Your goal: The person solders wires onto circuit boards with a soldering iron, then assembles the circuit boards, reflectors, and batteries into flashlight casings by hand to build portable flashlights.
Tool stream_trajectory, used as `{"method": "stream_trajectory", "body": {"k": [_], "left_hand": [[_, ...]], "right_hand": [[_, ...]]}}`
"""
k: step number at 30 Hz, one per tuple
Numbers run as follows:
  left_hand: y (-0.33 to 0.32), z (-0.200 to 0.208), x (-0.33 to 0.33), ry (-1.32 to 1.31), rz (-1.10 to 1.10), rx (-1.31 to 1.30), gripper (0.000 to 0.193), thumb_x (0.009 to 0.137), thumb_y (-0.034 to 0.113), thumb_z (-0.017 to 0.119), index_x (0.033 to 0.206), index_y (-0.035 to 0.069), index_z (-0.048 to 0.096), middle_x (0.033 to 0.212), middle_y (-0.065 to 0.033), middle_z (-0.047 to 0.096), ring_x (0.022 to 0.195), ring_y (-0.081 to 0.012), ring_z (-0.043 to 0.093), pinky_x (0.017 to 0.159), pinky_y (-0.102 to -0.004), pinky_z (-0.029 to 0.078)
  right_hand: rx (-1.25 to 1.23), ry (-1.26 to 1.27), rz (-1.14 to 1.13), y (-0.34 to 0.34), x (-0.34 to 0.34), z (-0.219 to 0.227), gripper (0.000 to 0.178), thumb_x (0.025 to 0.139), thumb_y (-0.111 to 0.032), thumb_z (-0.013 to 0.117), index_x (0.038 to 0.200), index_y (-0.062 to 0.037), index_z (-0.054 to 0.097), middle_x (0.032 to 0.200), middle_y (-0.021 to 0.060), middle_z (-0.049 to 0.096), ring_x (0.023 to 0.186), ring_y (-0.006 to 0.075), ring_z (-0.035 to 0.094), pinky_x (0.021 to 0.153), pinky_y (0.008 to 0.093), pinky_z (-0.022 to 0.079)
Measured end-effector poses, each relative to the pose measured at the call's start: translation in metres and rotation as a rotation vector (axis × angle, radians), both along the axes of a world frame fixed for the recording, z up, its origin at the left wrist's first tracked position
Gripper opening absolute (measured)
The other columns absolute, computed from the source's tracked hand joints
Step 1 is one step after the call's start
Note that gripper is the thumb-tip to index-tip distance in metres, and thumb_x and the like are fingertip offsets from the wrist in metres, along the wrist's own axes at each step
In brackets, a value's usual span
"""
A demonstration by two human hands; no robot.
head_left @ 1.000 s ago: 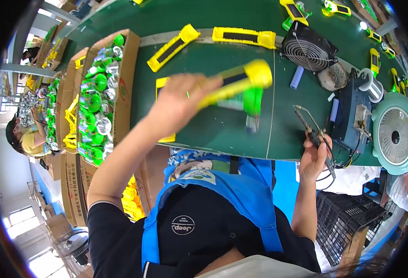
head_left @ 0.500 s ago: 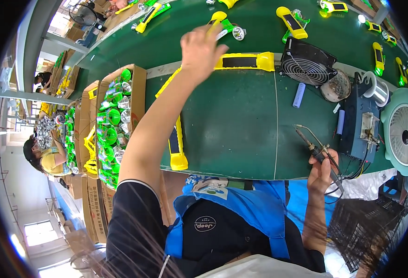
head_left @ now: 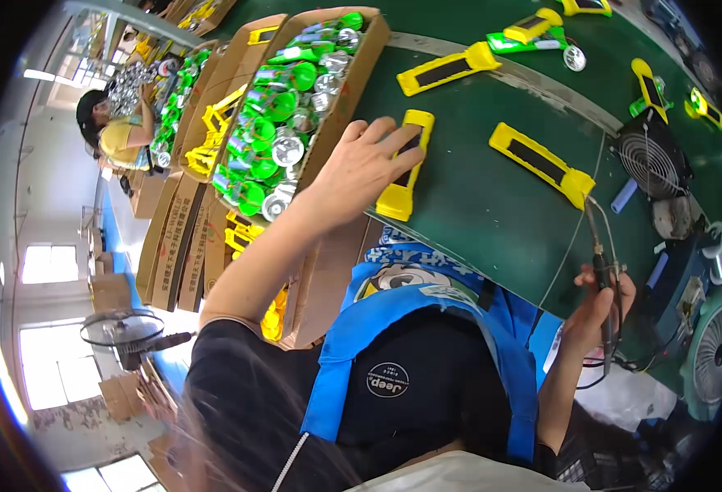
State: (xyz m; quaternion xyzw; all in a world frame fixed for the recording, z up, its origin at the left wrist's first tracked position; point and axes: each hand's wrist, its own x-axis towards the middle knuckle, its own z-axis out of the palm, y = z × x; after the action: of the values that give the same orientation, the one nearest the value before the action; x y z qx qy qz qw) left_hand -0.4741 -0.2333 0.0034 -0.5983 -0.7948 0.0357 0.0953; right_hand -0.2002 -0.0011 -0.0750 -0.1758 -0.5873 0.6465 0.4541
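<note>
My left hand [head_left: 371,168] reaches over a yellow flashlight casing [head_left: 404,182] with a dark panel, its fingers bent around the casing near the left edge of the green work surface. In my right hand [head_left: 597,305] is a soldering iron [head_left: 601,266], held upright with its tip pointing away from me. The tip appears close to the wider end of a second yellow casing [head_left: 541,161]; whether they touch I cannot tell. A third yellow casing [head_left: 447,69] lies farther back across the pale strip.
Left stands a cardboard box [head_left: 371,70] of green flashlight parts with silver reflectors. On the right are a black fan [head_left: 652,160], a blue battery cell [head_left: 624,197], a solder spool [head_left: 717,252] and a pale green fan [head_left: 712,353]. Opened flashlights [head_left: 533,41] lie behind. A co-worker [head_left: 123,139] sits far left.
My view has swung left. My left hand has come back from the far side to the near-left casing. A casing now lies in front of the soldering iron, which my right hand still holds.
</note>
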Motion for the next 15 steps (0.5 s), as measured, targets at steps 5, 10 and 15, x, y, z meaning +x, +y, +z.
{"method": "stream_trajectory", "body": {"k": [5, 10, 15], "left_hand": [[-0.012, -0.011, -0.011, -0.085, -0.138, 0.03, 0.036, 0.077, 0.017, 0.064, 0.112, 0.015, 0.058, 0.127, -0.0049, 0.053, 0.133, -0.0241, 0.037, 0.11, -0.0478, 0.026], [0.019, -0.049, 0.022, -0.27, -0.488, 0.245, 0.025, 0.077, 0.025, 0.062, 0.097, 0.013, 0.055, 0.093, -0.0039, 0.055, 0.094, -0.0192, 0.056, 0.089, -0.041, 0.041], [0.064, -0.072, 0.061, -0.284, -0.512, 0.493, 0.025, 0.077, 0.025, 0.06, 0.098, 0.013, 0.056, 0.094, -0.0024, 0.052, 0.092, -0.0183, 0.053, 0.081, -0.0351, 0.04]], "right_hand": [[-0.025, 0.026, 0.093, -0.025, -0.021, 0.01, 0.031, 0.096, -0.025, 0.054, 0.114, -0.0015, 0.047, 0.09, 0.0134, 0.057, 0.081, 0.0208, 0.055, 0.076, 0.0348, 0.046], [-0.016, -0.048, -0.059, -0.028, 0.007, 0.008, 0.034, 0.095, -0.029, 0.055, 0.112, -0.0021, 0.043, 0.091, 0.0149, 0.055, 0.079, 0.0231, 0.058, 0.073, 0.0346, 0.049], [0.031, -0.064, -0.141, -0.052, -0.004, 0.023, 0.038, 0.095, -0.031, 0.054, 0.116, -0.0025, 0.04, 0.087, 0.0143, 0.054, 0.075, 0.0231, 0.058, 0.078, 0.0376, 0.05]]}}
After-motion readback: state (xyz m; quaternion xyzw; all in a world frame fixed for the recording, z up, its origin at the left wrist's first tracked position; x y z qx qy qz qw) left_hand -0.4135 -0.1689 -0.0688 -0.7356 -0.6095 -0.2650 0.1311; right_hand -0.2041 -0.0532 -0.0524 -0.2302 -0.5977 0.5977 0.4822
